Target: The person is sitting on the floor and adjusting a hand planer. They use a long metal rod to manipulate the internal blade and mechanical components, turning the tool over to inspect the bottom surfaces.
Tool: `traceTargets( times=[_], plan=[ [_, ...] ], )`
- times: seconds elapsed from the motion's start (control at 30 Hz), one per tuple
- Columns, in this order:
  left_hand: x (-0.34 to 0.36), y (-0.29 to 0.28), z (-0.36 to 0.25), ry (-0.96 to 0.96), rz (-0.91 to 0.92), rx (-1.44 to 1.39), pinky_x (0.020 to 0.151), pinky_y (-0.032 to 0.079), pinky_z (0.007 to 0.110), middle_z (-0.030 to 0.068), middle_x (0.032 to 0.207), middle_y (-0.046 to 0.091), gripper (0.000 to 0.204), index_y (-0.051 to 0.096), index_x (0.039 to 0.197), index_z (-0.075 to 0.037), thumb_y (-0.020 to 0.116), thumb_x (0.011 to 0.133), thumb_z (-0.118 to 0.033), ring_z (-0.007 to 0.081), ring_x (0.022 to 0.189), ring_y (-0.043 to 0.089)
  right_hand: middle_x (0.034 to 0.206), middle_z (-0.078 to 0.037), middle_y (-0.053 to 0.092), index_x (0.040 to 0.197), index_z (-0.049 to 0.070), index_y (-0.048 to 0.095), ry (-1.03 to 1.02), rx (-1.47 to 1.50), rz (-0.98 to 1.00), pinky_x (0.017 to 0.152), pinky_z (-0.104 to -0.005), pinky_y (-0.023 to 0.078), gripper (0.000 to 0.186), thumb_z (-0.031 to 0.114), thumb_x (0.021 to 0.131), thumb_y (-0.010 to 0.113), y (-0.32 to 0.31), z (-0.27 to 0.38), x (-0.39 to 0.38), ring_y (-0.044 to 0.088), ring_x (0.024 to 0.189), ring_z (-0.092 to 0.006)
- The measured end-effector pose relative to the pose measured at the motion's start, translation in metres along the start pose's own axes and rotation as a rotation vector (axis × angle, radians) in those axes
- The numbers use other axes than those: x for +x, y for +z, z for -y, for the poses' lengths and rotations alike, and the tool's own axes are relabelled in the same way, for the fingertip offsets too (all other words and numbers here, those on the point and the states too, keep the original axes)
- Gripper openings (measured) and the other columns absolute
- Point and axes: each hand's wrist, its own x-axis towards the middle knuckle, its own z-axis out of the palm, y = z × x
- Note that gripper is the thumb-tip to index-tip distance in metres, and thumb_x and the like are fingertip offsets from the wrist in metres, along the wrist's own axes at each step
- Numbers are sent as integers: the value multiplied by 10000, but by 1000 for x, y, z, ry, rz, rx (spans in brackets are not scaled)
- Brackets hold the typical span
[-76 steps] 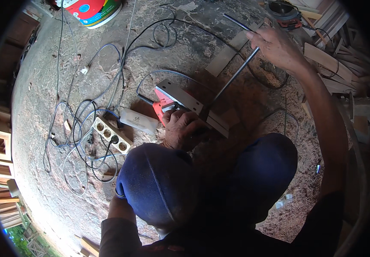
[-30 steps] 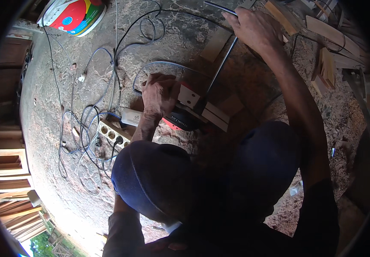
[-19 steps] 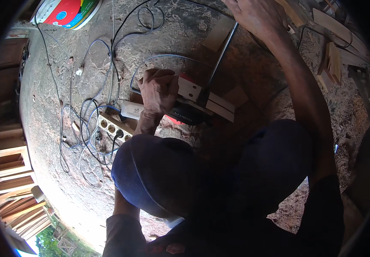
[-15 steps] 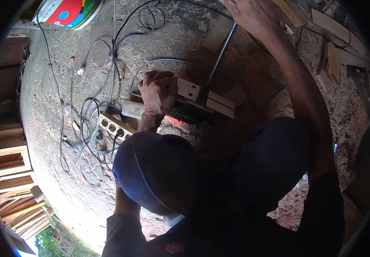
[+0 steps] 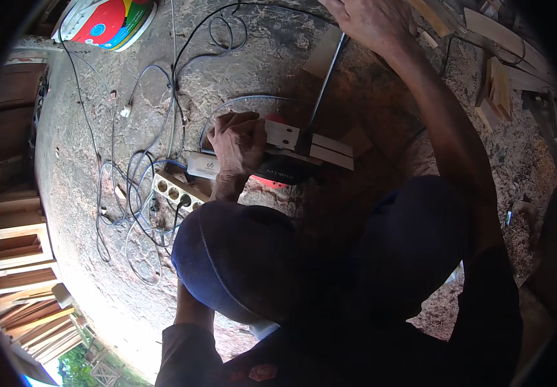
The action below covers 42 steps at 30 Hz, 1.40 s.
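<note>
An electric hand planer (image 5: 285, 169), black and red with a pale metal sole, lies tipped on the ground in front of my knees. My left hand (image 5: 235, 143) is closed over its left part, with the fingers curled and knuckles up. From the sole rises a long thin metal rod (image 5: 329, 82), like a long-shafted wrench, slanting up and right. A dark wider piece (image 5: 304, 140) sits at the rod's foot against the sole. At the top edge, my right hand (image 5: 375, 24) grips the rod's upper end. Its fingertips and the rod's end are partly cut off.
A multi-socket power strip (image 5: 178, 191) with a black plug lies by my left knee. Tangled cables (image 5: 138, 180) spread leftward. A paint bucket (image 5: 105, 24) stands at far left. Wood offcuts (image 5: 499, 90) and shavings are on the right; wooden frames (image 5: 14, 242) stand at left.
My right hand and the rod's upper end have shifted slightly left. The left hand stays on the planer. The whole view has also moved a little.
</note>
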Motion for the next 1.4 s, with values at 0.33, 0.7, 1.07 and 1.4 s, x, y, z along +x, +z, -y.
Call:
traceTargets(
  times=[0.33,0.7,1.07,1.4],
  plan=[
    [-20,4,-1,-106,-45,35,1051,318,514,-44,1247,703,212,791,978,-231,674,833,-333,284,1231,508,555,-113,568,801,64,626,-156,42,-158,475,-462,481,375,407,954,624,20,-2,7,597,493,-300],
    [-14,4,-3,-136,-33,39,1082,297,507,-50,1278,688,242,796,975,-196,651,859,-351,282,1245,497,535,-103,596,848,105,662,-143,25,-197,455,-443,500,380,466,961,627,30,-18,7,636,494,-301],
    [-9,0,-7,-100,41,9,1121,333,461,87,1350,654,260,812,1010,-160,644,869,-300,330,1285,481,590,-67,575,799,91,608,-387,352,-447,478,-392,467,275,311,911,727,37,0,6,608,522,-256],
    [-49,-18,-23,498,-57,-127,1069,335,549,95,1214,624,535,643,1165,-115,792,762,-434,314,1208,565,565,-132,505,764,51,551,-272,380,6,470,-406,418,327,291,964,647,-21,-18,-22,508,468,-269]
  ],
)
